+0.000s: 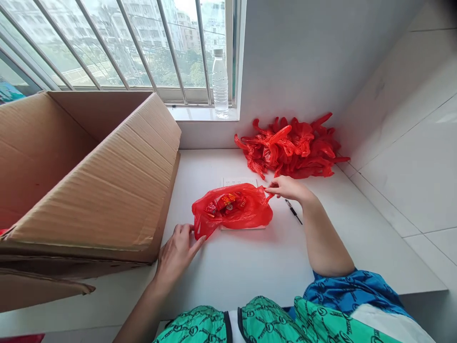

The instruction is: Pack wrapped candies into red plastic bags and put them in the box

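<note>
A red plastic bag (250, 218) lies on the white tabletop with its mouth spread open upward. Inside it are several small, shiny red packets (228, 200) with yellow print. My left hand (178, 252) grips the bag's near-left edge between thumb and fingers. At the opposite end, my right hand (290, 188) pinches the bag's right handle. Partly hidden beneath the bag is a white sheet or booklet (237, 181). A black pen (293, 212) lies just below my right wrist.
A large open cardboard box (117, 186) stands at the left. Several tied red plastic bags (296, 147) are heaped against the back wall at the right. A clear water bottle (220, 88) is upright on the sill of the barred window. A tiled wall (410, 162) bounds the right side.
</note>
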A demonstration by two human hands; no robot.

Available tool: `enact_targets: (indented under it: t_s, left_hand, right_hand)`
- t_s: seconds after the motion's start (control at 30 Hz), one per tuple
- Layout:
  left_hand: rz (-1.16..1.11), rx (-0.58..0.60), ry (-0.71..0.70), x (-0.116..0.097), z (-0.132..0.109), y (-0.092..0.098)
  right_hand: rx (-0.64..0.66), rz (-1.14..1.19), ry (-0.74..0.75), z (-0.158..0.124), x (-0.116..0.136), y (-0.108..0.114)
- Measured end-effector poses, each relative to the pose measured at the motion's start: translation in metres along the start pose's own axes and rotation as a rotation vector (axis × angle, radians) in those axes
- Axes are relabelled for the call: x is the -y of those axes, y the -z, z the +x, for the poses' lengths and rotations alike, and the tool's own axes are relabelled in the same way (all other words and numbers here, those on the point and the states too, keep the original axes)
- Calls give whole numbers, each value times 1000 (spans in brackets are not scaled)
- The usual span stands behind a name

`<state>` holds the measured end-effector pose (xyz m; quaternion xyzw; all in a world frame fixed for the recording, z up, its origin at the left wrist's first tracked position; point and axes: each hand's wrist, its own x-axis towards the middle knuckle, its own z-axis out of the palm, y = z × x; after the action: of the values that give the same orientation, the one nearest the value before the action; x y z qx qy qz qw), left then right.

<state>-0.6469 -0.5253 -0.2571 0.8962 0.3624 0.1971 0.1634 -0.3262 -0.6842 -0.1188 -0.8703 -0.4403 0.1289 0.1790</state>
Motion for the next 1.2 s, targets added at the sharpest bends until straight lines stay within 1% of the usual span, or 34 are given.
enact_targets:
  t_s: [0.03,0.07,0.1,0.13,0.17,0.23,0.3,0.37,0.43,0.47,0.57,0.6,0.63,0.67,0.73,0.8,0.9,0.93,1.0,1.03,1.07,1.1,1.13,1.17,1.2]
  left_hand:
    - [-35,36,-22,-2,-2,4]
    - [-104,48,-51,-7,-3,10]
    - [-205,34,-81,-14,-4,19]
    - [-326,-4,-108,-23,-3,29]
    - [-456,-62,-128,-33,-1,40]
    - [-708,-216,-153,-56,8,65]
    - [-930,-396,-179,-77,25,88]
    - [-1096,-518,-204,-93,47,108]
    - [-1148,-580,-228,-103,67,122]
    - [-1121,-620,-243,-106,75,126]
    - [-905,-817,-267,-111,90,133]
    - [-856,-867,-268,-112,93,134]
    - [-843,-892,-265,-113,95,135]
    - [-864,-892,-264,-114,97,136]
    - [-962,-845,-276,-118,100,137]
    - [-1043,-804,-309,-125,100,139]
    - [-1096,-731,-439,-142,95,139]
    - [-1081,-681,-499,-147,93,137]
    - [-969,-520,-634,-154,88,131]
    - [-893,-446,-698,-155,87,127]
    - [-829,-405,-742,-155,87,122]
    - [-794,-408,-761,-152,90,115]
    - [-795,-444,-749,-149,94,108]
    - [-823,-482,-710,-144,99,100]
    - [-859,-488,-658,-139,104,91]
  right_hand:
    - [-16,67,60,-2,1,4]
    - [-49,134,118,-4,3,9]
    - [-90,210,176,-7,6,14]
    - [-139,302,238,-11,9,21]
    - [-201,411,305,-15,14,27]
    - [-353,662,449,-21,23,37]
    - [-503,894,573,-24,32,44]
    - [-609,1047,636,-23,36,47]
    - [-663,1152,646,-20,37,48]
    - [-680,1195,641,-18,36,49]
    - [-717,1247,632,-14,36,49]
    - [-735,1239,634,-15,37,48]
    - [-750,1225,642,-16,40,47]
    - [-757,1209,657,-18,44,46]
    - [-734,1174,710,-25,54,40]
    - [-653,1123,766,-33,67,33]
    - [-485,1009,790,-41,88,17]
    - [-442,960,792,-42,94,11]
    - [-393,851,816,-39,103,-1]
    - [-377,808,826,-36,106,-7]
    - [-362,786,825,-32,108,-11]
    - [-346,791,808,-27,109,-14]
    - [-330,823,778,-23,108,-17]
    - [-308,877,735,-19,107,-18]
    - [-282,945,688,-15,106,-19]
